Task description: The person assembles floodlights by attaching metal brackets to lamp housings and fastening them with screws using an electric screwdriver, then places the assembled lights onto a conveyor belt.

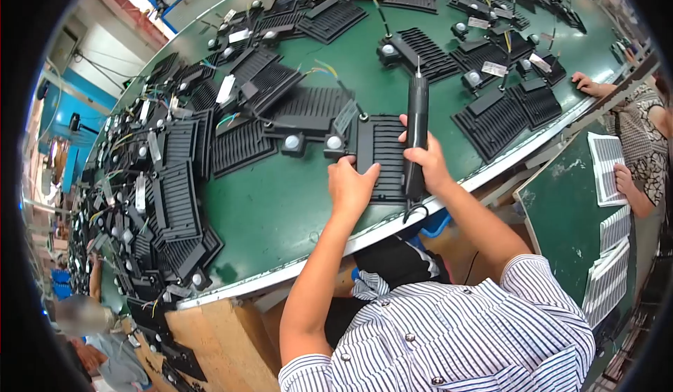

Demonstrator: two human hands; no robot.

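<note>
Wraps the fingers and thumb of the right hand [430, 160] firmly around a black, cylindrical, corded power screwdriver [416, 111], with the thin metal bit pointing away, beyond the knuckles. Rests the left hand [350, 185], thumb spread from forefinger, on the left side of a flat, black, ribbed, metal-looking panel [385, 146], lying between both sets of fingers and partly beneath the tool. Cannot tell of any pinch under that edge.

Seems to be at a positioning step: panel steadied by the left fingers, driver in the right, bit clear of the ribs. Probably calls next for a turn of the right wrist to angle the bit downward, plus a firm left hold away from the tip.

Just beyond the left fingertips, shows a small black box with a white dome [335, 144]; slightly farther, a pale printed tag [345, 116]. Left of and beyond these fingers, crowds of other black ribbed panels [291, 108]. Under both hands, a smooth green tabletop [263, 210]. Well right of the right fingers, another person's hand [592, 87] at the table's edge, near white printed sheets [606, 167].
</note>
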